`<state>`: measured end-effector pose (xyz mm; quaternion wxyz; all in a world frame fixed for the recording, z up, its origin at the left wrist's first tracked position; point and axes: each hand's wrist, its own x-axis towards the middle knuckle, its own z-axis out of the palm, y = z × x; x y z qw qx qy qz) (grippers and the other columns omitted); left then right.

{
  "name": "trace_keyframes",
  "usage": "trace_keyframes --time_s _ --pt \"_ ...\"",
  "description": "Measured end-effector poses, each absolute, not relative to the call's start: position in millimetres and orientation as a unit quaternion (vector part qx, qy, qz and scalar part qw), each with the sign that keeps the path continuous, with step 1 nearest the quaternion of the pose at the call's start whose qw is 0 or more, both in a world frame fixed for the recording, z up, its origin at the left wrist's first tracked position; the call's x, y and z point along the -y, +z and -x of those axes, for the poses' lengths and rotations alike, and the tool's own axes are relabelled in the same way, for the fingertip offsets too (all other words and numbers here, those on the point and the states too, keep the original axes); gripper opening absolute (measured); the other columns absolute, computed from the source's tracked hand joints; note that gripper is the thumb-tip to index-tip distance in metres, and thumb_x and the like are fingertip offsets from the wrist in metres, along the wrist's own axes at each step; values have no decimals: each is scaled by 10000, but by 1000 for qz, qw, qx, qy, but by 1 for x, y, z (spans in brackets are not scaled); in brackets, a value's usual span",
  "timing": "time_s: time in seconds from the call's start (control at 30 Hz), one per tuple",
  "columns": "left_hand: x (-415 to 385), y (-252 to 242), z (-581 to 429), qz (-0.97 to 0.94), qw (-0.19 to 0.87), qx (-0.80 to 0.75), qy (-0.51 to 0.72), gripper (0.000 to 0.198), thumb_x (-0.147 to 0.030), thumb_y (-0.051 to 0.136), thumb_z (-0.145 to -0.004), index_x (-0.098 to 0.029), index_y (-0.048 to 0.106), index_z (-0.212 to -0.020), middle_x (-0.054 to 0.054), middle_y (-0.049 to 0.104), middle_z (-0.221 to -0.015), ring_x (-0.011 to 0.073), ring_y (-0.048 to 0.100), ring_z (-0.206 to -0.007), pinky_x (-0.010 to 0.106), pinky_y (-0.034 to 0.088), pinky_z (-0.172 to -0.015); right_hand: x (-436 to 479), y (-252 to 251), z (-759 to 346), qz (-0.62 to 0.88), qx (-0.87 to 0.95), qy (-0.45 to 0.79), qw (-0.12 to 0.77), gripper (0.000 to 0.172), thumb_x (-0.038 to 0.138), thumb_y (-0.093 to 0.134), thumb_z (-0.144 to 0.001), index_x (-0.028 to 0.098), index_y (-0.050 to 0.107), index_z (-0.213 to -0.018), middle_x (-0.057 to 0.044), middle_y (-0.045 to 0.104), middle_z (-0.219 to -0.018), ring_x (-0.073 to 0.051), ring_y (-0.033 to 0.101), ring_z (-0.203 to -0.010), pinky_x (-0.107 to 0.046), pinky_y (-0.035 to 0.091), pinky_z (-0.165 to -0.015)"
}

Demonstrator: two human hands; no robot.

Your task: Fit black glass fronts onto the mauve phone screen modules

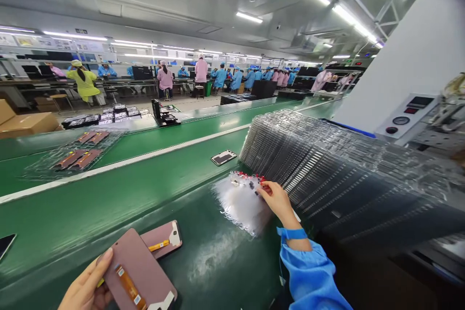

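Note:
My left hand [89, 281] grips a phone screen panel [143, 261] by its edge, its brownish-pink back and orange flex cable facing me. Partly behind it, a second screen panel [165, 237] lies on the green mat. Off to the right, my right hand [274, 196] is over a stack of translucent white film sheets [241, 203], thumb and fingers pinched together. Small black pieces [251, 185] and red bits lie at the stack's far edge, by my fingertips. What the pinch holds, if anything, is too small to make out.
Tall stacked clear plastic trays [305, 155] stand right of my right hand. A phone frame [223, 157] lies on the green belt. Further left, a clear tray [78, 152] carries several screen panels. A machine [403, 116] rises at right; co-workers sit along far benches.

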<state>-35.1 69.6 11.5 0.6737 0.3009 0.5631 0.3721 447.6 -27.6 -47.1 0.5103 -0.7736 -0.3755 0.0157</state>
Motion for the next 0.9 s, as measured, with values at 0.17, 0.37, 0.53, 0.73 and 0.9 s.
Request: trace_keyframes --time_s 0.17,0.37,0.53,0.73,0.9 --pt "-56 29 18 -333 680 -529 382 549 -434 882 -538 -176 736 -1000 46 773 -918 231 691 -787 291 600 -628 26 -53 -440 798 345 -35 493 388 463 674 -678 173 655 -936 -160 540 -1028 -398 443 -1114 -607 289 -1006" --pt "-57 42 -12 -384 705 -471 364 388 -421 793 -684 -165 723 -968 28 725 -817 181 661 -721 284 564 -640 17 -29 -380 734 417 117 523 580 592 596 -762 162 610 -1151 -212 503 -1228 -405 411 -1204 -605 292 -1035" --pt "-68 42 -55 -423 738 -434 297 374 -447 772 -710 -157 678 -928 14 682 -740 150 639 -641 289 544 -643 0 -12 -288 528 543 451 473 864 905 216 -765 182 686 -714 -145 723 -918 -277 690 -840 -430 543 -777" --pt "-96 46 -110 -559 705 -373 226 414 -550 660 -790 -147 675 -881 18 673 -701 126 589 -611 237 456 -602 -4 -27 -243 267 347 739 512 975 938 287 -715 112 703 -1022 -148 706 -959 -225 702 -809 -365 541 -767" --pt "-169 36 -163 -640 631 -402 173 479 -551 561 -876 -142 649 -1109 121 716 -1110 201 671 -906 277 504 -703 -14 -49 -256 183 232 770 565 901 945 478 -607 135 719 -918 -65 691 -724 -163 644 -594 -249 468 -551"
